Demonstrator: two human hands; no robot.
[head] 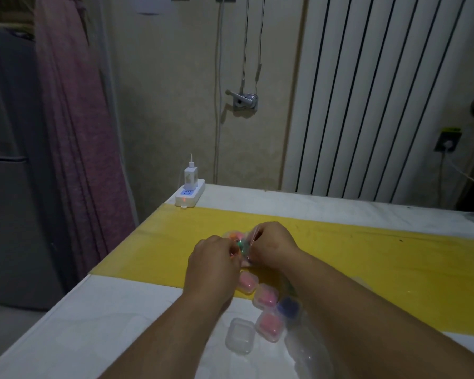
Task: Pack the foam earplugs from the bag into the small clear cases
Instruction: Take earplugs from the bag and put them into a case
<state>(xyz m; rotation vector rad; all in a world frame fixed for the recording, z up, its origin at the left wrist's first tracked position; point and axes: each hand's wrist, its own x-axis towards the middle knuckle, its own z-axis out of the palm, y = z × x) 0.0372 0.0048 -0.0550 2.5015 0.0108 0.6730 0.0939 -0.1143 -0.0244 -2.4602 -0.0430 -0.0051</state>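
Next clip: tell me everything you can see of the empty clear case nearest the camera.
The empty case is a small rounded-square box of clear, slightly milky plastic, nothing coloured inside. It looks closed and lies flat on the white table between the forearms, beside a pink-filled case on its right; contact between them is unclear. The left hand and right hand are both off it, gripping the bag farther away.
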